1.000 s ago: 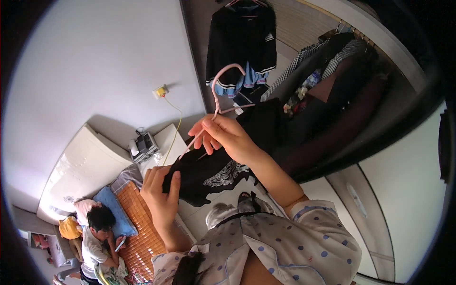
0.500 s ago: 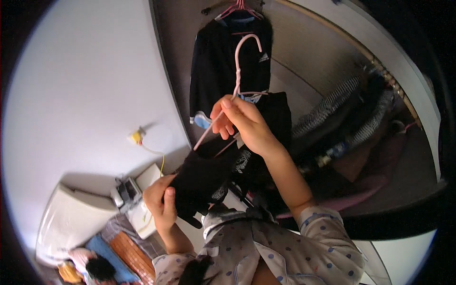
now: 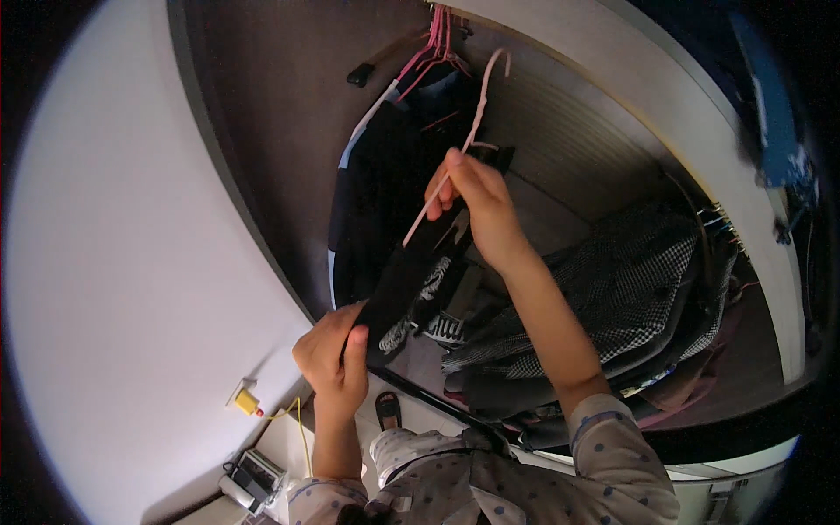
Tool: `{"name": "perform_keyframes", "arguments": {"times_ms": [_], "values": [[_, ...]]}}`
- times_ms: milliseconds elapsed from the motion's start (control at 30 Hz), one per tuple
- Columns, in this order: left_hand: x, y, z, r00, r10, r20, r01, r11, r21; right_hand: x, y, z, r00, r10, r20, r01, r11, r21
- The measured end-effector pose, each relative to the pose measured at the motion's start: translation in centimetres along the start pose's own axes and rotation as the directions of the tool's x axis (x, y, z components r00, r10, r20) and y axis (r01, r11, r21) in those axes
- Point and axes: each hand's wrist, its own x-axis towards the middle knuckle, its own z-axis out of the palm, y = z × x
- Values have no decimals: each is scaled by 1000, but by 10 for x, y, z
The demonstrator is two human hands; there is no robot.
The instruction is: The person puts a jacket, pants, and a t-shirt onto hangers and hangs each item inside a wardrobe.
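Observation:
My right hand (image 3: 486, 210) is closed round the neck of a pale pink hanger (image 3: 480, 103), whose hook points up and curls to the right. One arm of the hanger runs down into a black garment with white print (image 3: 404, 284). Lower and to the left, my left hand (image 3: 334, 354) grips an edge of that garment, thumb on top. Behind the hanger, a dark jacket with light blue trim (image 3: 367, 201) hangs on pink hangers (image 3: 435, 48) in the wardrobe. What lies under my left fingers is hidden.
Black-and-white checked clothes (image 3: 630, 289) hang at the right under a curved rail (image 3: 612, 87). A pale wall (image 3: 131, 219) takes up the left, with a yellow plug (image 3: 247, 402) and a small grey device (image 3: 254, 479) low down. A sandalled foot (image 3: 387, 409) shows below.
The view has turned further toward the wardrobe. My hands, still on the hanger and garment, now sit in front of the hanging dark jacket, and the garment looks narrower and more edge-on.

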Motion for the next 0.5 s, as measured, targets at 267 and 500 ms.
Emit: {"name": "perform_keyframes", "arguments": {"times_ms": [267,500], "values": [[78,-32,52,979,-188,-84,173,972,-159,87,19,-30,985,-5,-174,-15,993,-114],[148,-42,75,996,-53,-74,49,997,-56,151,27,-62,947,-25,-319,-53,971,-232]]}}
